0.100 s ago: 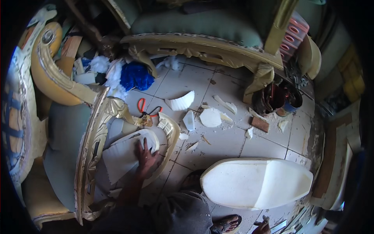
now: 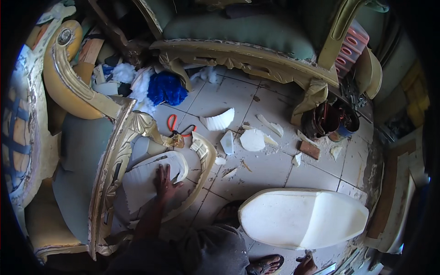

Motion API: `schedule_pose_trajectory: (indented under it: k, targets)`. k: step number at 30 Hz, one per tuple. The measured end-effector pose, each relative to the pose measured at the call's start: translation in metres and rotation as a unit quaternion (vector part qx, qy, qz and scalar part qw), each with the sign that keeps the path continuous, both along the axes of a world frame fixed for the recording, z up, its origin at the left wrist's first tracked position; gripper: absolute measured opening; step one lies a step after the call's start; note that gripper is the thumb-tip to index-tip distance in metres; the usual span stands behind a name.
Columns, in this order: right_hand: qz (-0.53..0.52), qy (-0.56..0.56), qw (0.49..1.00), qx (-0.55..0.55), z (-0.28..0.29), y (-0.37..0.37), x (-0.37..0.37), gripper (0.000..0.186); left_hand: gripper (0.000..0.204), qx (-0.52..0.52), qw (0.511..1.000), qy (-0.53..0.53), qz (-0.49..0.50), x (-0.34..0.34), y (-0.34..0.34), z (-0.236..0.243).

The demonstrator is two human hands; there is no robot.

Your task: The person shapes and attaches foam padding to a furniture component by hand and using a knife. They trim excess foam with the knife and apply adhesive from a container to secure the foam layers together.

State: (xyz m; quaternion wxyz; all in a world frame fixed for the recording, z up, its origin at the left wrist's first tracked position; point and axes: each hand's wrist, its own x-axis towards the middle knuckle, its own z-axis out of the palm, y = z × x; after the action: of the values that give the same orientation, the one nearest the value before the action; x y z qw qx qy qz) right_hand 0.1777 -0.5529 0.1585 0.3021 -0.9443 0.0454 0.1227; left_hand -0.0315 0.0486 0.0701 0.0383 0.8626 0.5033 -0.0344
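My left hand (image 2: 167,184) lies on a pale sheet (image 2: 143,179) with a jagged edge, fingers stretched out and a little apart. A curved white foam edge (image 2: 182,164) shows just beyond the fingertips. Both lie within the gold carved chair frame (image 2: 101,183), which is tipped on its side. At the lower edge, my right hand (image 2: 306,265) is partly cut off, its fingers curled; what they hold, if anything, is too dark to name. Between my hands, to the right of my knee, rests a long white foam-padded panel (image 2: 279,217) with rounded ends.
Red-handled scissors (image 2: 172,123) and white foam offcuts (image 2: 252,140) lie on the tiled floor. A brown block (image 2: 310,150) sits near dark tins (image 2: 326,118). A green-seated gold chair (image 2: 243,57) stands at the back. Blue cloth (image 2: 167,89) lies left of it.
The whole view has shifted slightly. My left hand has slid a little leftward over the pale sheet, and its fingers are closer together. My right hand has turned slightly at the lower edge.
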Motion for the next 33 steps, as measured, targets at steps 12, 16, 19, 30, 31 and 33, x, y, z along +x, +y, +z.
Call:
schedule_pose_trajectory:
  k: [12, 16, 19, 30, 31, 33]
  targets:
    - [0.031, -0.032, 0.999, -0.024, 0.017, -0.013, -0.006, 0.040, 0.042, 0.006, 0.998, -0.002, -0.067, 0.112, -0.064, 0.183]
    - [0.107, -0.035, 0.992, 0.054, 0.029, 0.013, 0.037, 0.037, 0.040, -0.133, 0.923, -0.284, -0.221, 0.190, -0.062, 0.261]
    - [0.144, 0.071, 0.950, 0.266, 0.087, 0.068, 0.082, 0.060, 0.054, -0.373, 0.791, -0.393, -0.283, 0.272, -0.098, 0.312]
    - [-0.021, 0.108, 0.769, 0.630, 0.023, 0.074, 0.049, 0.032, 0.067, -0.696, 0.556, -0.082, -0.448, 0.469, -0.310, 0.258]
    - [-0.082, 0.080, 0.778, 0.618, 0.034, 0.055, 0.051, 0.030, 0.078, -0.663, 0.561, -0.053, -0.493, 0.469, -0.322, 0.241]
    - [-0.184, 0.008, 0.746, 0.640, 0.031, 0.022, 0.059, 0.026, 0.075, -0.629, 0.536, 0.051, -0.561, 0.465, -0.335, 0.221]
